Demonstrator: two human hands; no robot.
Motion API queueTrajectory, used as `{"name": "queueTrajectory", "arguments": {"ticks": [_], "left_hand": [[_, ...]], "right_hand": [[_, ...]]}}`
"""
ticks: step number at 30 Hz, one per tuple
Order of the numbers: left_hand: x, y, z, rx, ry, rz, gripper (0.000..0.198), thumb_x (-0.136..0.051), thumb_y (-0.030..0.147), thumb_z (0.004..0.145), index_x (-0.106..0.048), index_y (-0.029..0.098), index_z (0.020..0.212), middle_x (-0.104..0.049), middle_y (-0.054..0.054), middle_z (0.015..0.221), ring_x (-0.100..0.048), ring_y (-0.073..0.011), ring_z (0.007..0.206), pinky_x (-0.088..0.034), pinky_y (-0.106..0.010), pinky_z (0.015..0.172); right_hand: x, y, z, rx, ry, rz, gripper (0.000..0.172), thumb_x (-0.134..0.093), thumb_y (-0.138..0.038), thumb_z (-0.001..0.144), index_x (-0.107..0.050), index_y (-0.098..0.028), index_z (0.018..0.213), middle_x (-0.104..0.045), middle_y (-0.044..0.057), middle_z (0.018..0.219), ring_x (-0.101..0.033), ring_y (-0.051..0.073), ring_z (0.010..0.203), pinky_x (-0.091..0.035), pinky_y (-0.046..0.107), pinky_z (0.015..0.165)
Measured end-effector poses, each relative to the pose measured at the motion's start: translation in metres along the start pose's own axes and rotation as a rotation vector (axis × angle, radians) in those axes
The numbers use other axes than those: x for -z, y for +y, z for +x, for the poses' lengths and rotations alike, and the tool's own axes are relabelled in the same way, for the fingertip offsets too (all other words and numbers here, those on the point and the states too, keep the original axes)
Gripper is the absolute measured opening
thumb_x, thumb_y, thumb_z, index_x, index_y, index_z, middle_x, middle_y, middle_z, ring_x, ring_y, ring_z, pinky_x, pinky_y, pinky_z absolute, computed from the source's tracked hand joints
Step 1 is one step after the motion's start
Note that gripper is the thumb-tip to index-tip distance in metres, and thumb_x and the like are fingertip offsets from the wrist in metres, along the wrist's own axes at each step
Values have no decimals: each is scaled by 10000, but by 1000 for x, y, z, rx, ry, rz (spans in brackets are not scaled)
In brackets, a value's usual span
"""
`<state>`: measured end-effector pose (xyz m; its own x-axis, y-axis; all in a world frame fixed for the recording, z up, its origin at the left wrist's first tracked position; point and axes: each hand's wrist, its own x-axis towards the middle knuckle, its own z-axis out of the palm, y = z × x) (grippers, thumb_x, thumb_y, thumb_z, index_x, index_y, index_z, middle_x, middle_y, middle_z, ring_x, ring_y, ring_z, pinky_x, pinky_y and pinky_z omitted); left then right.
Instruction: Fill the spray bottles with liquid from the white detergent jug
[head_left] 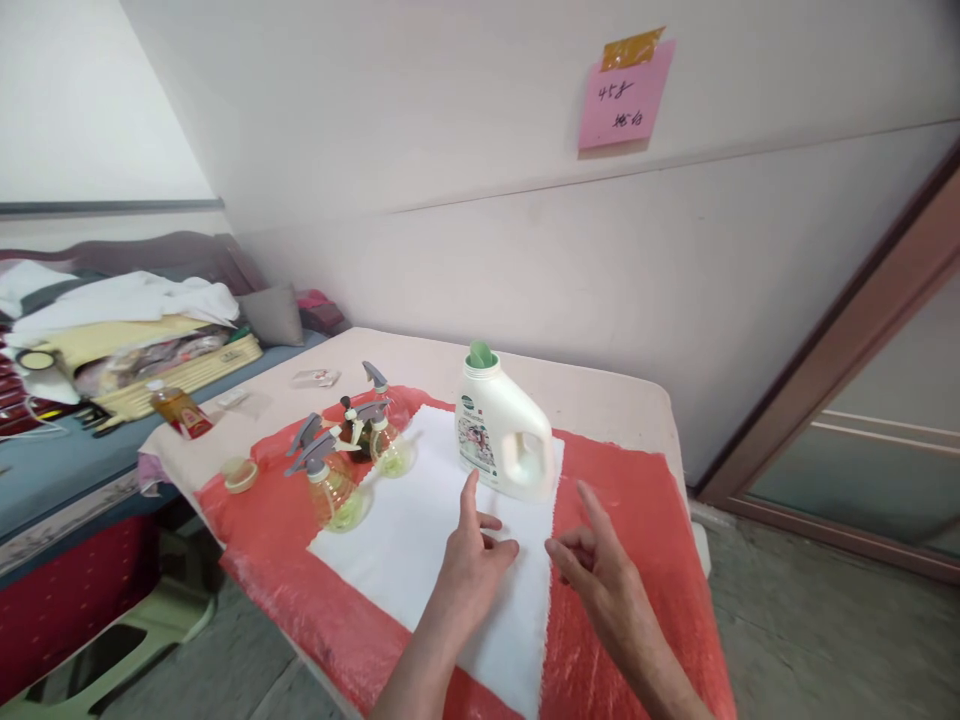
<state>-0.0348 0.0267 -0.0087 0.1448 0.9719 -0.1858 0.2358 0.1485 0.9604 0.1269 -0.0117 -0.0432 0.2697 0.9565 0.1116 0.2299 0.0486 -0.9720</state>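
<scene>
We note both hands empty: the left hand [476, 555] and right hand [607, 570] each extend an index finger, the other fingers loosely curled around nothing. Just beyond the left index fingertip stands the white jug [496, 410], upright on a white sheet [412, 520], its handle toward the right-hand side, presumably for easy grasping; contact we cannot tell. The spray bottles [332, 495] sit left of the left hand, probably leaving both hands room.

Soft light is brightest on the upper-left wall [67, 95], edges stretched.
</scene>
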Motion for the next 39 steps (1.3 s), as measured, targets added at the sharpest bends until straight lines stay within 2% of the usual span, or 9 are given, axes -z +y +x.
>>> {"name": "queueTrajectory", "arguments": {"ticks": [8,15,20,22,24,26,29,34,39], "left_hand": [[2,9,-2,9,54,-2,992,-617,230,777,24,288,1531,-582,-71,1073,-544,-134,732,-422,-281,736],[-5,9,-8,26,-26,14,998,-666,249,749,-51,274,1536,-570,-81,1085,-547,-136,752,-427,-274,742],[-6,3,-5,-41,-65,-3,769,-665,365,777,-337,256,1464,-584,-78,1086,-542,-143,766,-425,-272,735],[-5,2,-4,-95,-76,-11,558,-659,427,783,-554,211,1286,-612,-71,1021,-541,-151,759,-417,-270,723],[-4,2,-3,-165,-86,-2,378,-593,510,820,-684,167,950,-633,-59,851,-548,-168,736,-408,-276,708],[-4,2,-4,-229,-101,-15,486,-483,583,864,-636,166,667,-612,-57,697,-565,-186,712,-403,-288,710],[-6,2,-5,-258,-137,-85,627,-355,653,886,-524,188,501,-579,-64,600,-581,-192,671,-402,-301,720],[-9,0,-4,-155,-139,-208,714,-243,779,826,-397,211,422,-518,-57,488,-470,-142,464,-358,-299,564],[-2,-4,2,-2,54,-448,724,-210,837,775,-317,213,424,-485,-41,463,-377,-108,419,-272,-273,484]], "right_hand": [[1,4,-2,139,75,-111,888,-562,-385,854,13,-283,1524,-608,14,934,-493,116,553,-487,308,589],[0,11,-3,261,81,-129,828,-526,-303,875,-16,-278,1526,-609,36,966,-510,107,560,-505,282,589],[-2,10,-2,154,1,-40,562,-527,-352,875,-410,-256,1416,-614,26,932,-496,110,576,-503,277,615],[-1,6,-2,78,-18,20,392,-564,-426,849,-622,-220,1178,-621,25,859,-527,134,613,-506,282,626],[0,1,-2,15,-20,57,318,-594,-501,822,-680,-198,861,-594,14,716,-535,157,626,-497,279,622],[2,-4,-2,-33,-7,71,394,-594,-565,810,-626,-197,672,-531,1,584,-516,166,604,-472,273,604],[3,-8,-3,-85,15,114,500,-544,-635,819,-543,-201,570,-521,9,550,-486,163,566,-429,276,577],[3,-5,-6,-92,-37,206,619,-350,-715,870,-353,-226,490,-560,44,567,-461,154,515,-382,294,550],[3,-5,-5,-103,-5,224,666,-189,-724,897,-319,-235,464,-484,28,483,-406,144,463,-317,297,507]]}}
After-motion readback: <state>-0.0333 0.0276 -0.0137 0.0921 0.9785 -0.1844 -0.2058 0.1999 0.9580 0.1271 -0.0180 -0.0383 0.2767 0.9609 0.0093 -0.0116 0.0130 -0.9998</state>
